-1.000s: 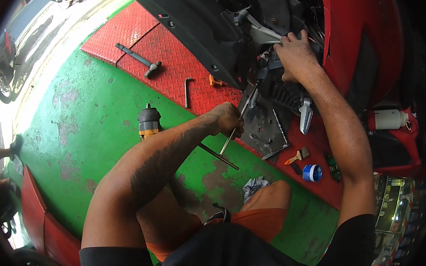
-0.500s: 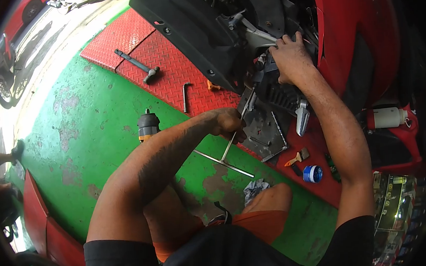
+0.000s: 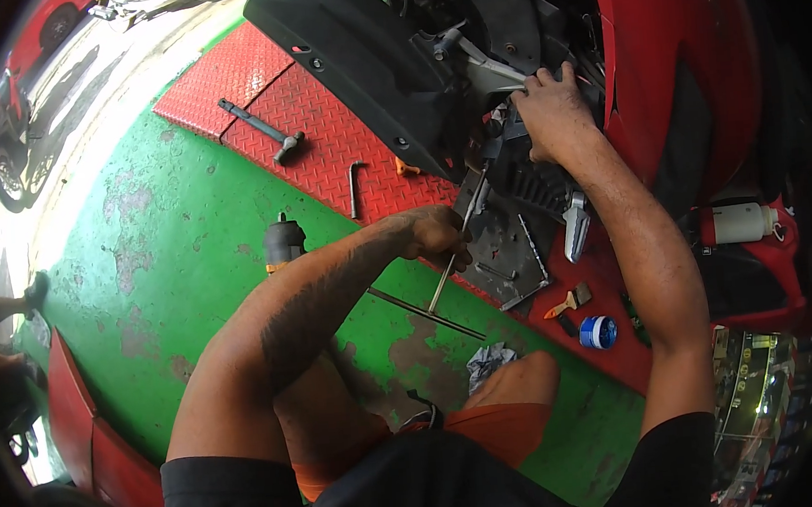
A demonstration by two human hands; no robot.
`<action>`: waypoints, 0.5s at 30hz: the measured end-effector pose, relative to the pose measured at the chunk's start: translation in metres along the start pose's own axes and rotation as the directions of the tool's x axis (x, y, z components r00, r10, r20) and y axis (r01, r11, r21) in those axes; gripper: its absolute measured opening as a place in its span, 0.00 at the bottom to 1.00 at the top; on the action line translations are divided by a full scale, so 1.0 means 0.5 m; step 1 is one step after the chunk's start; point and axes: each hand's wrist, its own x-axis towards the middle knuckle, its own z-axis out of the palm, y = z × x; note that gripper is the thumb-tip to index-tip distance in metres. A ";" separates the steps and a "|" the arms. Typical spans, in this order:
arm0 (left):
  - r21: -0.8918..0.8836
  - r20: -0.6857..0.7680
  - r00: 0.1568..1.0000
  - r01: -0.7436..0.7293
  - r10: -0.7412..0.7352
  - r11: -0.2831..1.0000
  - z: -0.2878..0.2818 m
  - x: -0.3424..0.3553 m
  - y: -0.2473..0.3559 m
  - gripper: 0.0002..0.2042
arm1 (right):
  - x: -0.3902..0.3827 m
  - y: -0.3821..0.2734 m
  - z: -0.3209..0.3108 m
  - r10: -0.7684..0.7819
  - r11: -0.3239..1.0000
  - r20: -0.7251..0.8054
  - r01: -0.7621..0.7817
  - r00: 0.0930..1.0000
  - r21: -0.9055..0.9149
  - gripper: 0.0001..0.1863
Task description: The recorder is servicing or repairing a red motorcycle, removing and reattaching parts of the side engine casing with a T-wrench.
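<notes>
My left hand point(image 3: 438, 233) is closed around the shaft of a long T-handle wrench point(image 3: 440, 290). Its crossbar lies toward me, and the shaft's far end reaches in under the black side panel point(image 3: 346, 74) of a motorcycle. What that tip touches is hidden among the dark parts. Fingers spread, my right hand point(image 3: 556, 111) rests on the machine beside a silver bracket point(image 3: 497, 68) and holds no tool. Below that hand are black finned parts point(image 3: 535, 186) and a silver footrest point(image 3: 575, 227).
On the red tread-plate platform point(image 3: 313, 133) lie a hammer-like tool point(image 3: 266, 131) and an L-shaped wrench point(image 3: 355, 191). A power tool point(image 3: 284, 239) stands on the green floor. A paintbrush point(image 3: 571, 299), a blue tub point(image 3: 597, 332) and a dark tray point(image 3: 495, 247) with metal tools are at right.
The wrench's crossbar has shifted and turned slightly, with my left hand still around the shaft. My right hand has stayed in place.
</notes>
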 end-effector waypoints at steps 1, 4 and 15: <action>0.020 0.007 1.000 -0.016 0.015 1.000 -0.003 0.000 0.001 0.15 | 0.000 0.000 0.000 0.000 1.000 -0.002 0.000 1.000 0.000 0.43; 0.191 -0.009 1.000 -0.027 0.029 0.981 -0.001 0.006 0.007 0.16 | -0.001 0.002 0.000 0.001 1.000 0.016 -0.001 1.000 0.008 0.43; -0.044 0.018 0.999 -0.034 0.034 0.998 -0.007 0.007 -0.003 0.16 | -0.003 0.000 -0.005 0.000 1.000 0.023 -0.001 1.000 0.016 0.44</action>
